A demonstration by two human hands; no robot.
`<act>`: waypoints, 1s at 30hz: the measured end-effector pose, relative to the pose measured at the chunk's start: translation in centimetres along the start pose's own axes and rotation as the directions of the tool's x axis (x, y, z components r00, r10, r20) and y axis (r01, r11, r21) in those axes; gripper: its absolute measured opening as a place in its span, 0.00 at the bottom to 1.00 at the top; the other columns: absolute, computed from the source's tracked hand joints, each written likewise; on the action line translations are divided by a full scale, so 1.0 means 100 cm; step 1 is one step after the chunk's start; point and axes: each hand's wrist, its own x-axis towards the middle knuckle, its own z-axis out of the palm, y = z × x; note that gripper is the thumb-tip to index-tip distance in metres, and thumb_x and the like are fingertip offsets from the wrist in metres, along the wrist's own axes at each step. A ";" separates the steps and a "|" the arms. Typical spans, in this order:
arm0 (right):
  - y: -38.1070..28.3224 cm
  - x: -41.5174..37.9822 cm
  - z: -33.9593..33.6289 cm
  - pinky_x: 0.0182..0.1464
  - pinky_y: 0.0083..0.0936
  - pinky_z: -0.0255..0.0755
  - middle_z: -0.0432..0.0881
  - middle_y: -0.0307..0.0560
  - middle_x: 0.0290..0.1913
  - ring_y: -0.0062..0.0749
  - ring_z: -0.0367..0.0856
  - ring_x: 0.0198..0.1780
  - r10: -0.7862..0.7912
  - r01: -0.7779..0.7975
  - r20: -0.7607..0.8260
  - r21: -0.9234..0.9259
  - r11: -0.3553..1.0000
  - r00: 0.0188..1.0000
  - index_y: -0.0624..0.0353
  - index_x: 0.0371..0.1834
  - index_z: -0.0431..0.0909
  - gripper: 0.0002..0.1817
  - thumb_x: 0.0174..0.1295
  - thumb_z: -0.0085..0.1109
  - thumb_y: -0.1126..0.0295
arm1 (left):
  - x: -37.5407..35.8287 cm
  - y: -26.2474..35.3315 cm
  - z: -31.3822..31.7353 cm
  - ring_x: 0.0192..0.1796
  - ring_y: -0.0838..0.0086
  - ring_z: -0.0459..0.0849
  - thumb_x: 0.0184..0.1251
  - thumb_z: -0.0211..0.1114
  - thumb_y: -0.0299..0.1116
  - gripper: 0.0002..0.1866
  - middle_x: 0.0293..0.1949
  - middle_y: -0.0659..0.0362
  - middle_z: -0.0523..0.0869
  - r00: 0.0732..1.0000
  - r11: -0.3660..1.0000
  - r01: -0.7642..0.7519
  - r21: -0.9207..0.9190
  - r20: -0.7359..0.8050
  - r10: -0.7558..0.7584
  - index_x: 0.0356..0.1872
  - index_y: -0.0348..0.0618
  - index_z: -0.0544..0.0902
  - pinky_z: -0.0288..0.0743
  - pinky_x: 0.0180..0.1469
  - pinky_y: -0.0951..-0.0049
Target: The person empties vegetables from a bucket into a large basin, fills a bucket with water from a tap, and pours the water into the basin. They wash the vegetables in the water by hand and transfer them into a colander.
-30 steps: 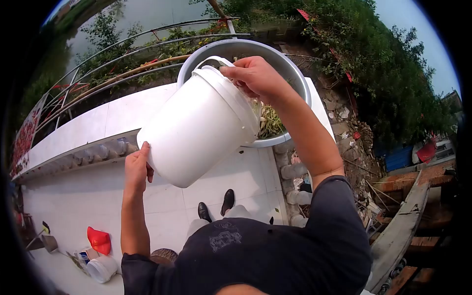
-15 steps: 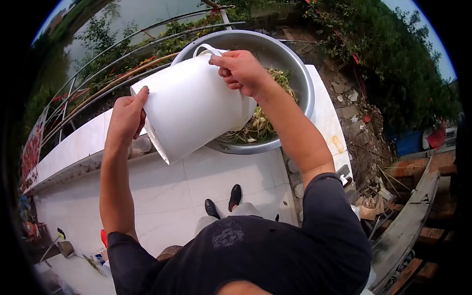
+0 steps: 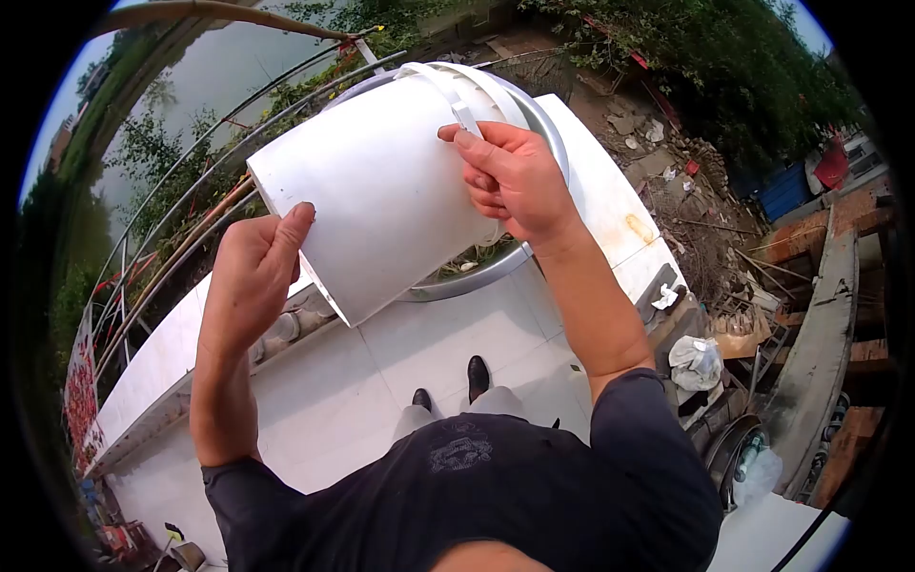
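A white plastic bucket (image 3: 372, 191) lies tipped on its side in the air over a large metal basin (image 3: 472, 283), its mouth toward the right. My left hand (image 3: 255, 267) is closed on the edge of the bucket's base, thumb on the outside wall. The fingers of my right hand (image 3: 522, 183) are closed on the bucket's handle (image 3: 443, 86) near the rim. Only a little of the green and pale plant bulbs (image 3: 486, 254) in the basin shows below the bucket; the bucket hides the rest, and its inside is out of sight.
The basin rests by a white ledge (image 3: 610, 210). Metal railings (image 3: 205, 167) run along the left, with water beyond. Rubble (image 3: 658, 143), a plastic bag (image 3: 696, 364) and a wooden plank (image 3: 815, 324) are on the right. My shoes (image 3: 478, 378) stand on pale tiles.
The bucket has come up closer to the camera and now covers more of the basin and plants. Both hands keep their hold. The view has shifted, showing more on the right.
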 end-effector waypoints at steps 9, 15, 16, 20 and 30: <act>-0.005 -0.278 0.019 0.17 0.10 0.47 0.66 0.30 0.17 0.08 0.56 0.15 -0.374 0.106 -0.500 -0.485 0.868 0.781 0.72 0.50 0.74 0.17 0.61 0.53 0.73 | -0.122 -0.056 0.103 0.21 0.53 0.74 0.70 0.52 0.43 0.25 0.15 0.48 0.74 0.673 0.914 -0.260 -0.313 0.620 0.404 0.15 0.36 0.74 0.67 0.27 0.59; 0.076 -0.380 -0.002 0.16 0.09 0.48 0.67 0.29 0.17 0.08 0.56 0.15 -0.042 -0.193 -0.845 -0.170 0.966 0.533 0.67 0.50 0.75 0.15 0.61 0.53 0.75 | -0.144 -0.117 0.252 0.26 0.45 0.75 0.69 0.48 0.51 0.31 0.18 0.40 0.74 0.538 0.938 -0.333 -0.097 0.798 0.273 0.18 0.30 0.75 0.67 0.32 0.55; 0.102 -0.394 -0.021 0.16 0.09 0.49 0.67 0.29 0.18 0.08 0.56 0.14 0.016 -0.185 -0.862 -0.090 0.979 0.506 0.64 0.48 0.76 0.13 0.61 0.54 0.72 | -0.146 -0.135 0.276 0.27 0.43 0.74 0.69 0.48 0.51 0.31 0.19 0.39 0.74 0.551 0.917 -0.396 -0.043 0.788 0.274 0.18 0.29 0.75 0.66 0.32 0.53; 0.222 -0.459 -0.121 0.18 0.18 0.56 0.69 0.32 0.18 0.15 0.63 0.18 0.067 -0.346 -0.973 -0.014 0.938 0.222 0.61 0.29 0.76 0.10 0.61 0.55 0.65 | -0.154 -0.192 0.323 0.25 0.45 0.79 0.68 0.47 0.54 0.33 0.18 0.39 0.77 0.612 0.922 -0.328 0.207 0.790 0.041 0.17 0.29 0.77 0.71 0.30 0.54; 0.487 -0.624 -0.306 0.19 0.22 0.64 0.71 0.39 0.19 0.21 0.68 0.17 0.442 -0.219 -0.893 0.449 0.866 -0.080 0.59 0.34 0.74 0.09 0.63 0.53 0.64 | -0.182 -0.342 0.328 0.07 0.71 0.67 0.66 0.53 0.51 0.30 0.07 0.59 0.68 0.522 0.670 0.550 0.499 0.421 -0.741 0.10 0.38 0.69 0.65 0.08 0.68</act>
